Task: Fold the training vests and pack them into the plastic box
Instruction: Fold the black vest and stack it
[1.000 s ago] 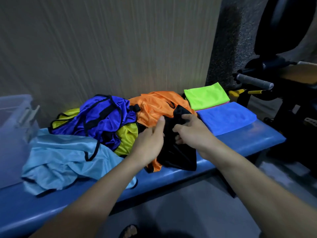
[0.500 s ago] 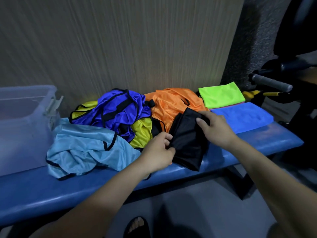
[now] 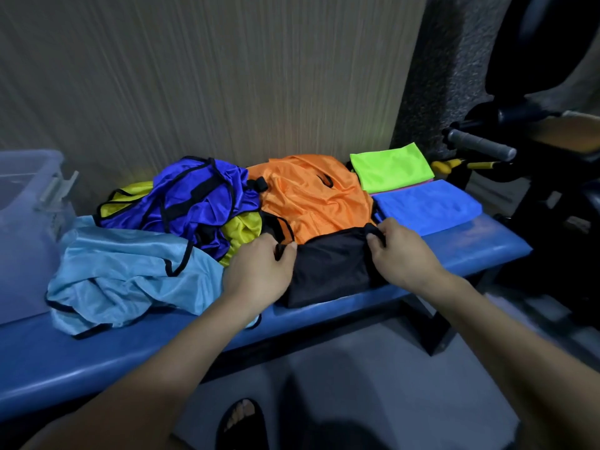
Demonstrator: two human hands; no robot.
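Blue padded worktop [image 3: 324, 323] against a ribbed wall, gym gear off to the right. My left hand [image 3: 259, 271] and right hand [image 3: 402, 251] each pinch a top corner of the black vest [image 3: 328, 271], spread flat at the front edge, half over the orange vest [image 3: 311, 199]. So both grips are clamped on black fabric, nothing loose. Progress: early. Folded so far, by the look of it: green vest [image 3: 393, 167] and blue vest [image 3: 428, 203], stacked at the right end, not packed. Left to fold: black, orange, purple vest [image 3: 194, 203], yellow vest [image 3: 242, 228], light blue vest [image 3: 130, 271]. Plastic box [image 3: 29, 222] sits at the far left; it looks empty from here, can't be sure.
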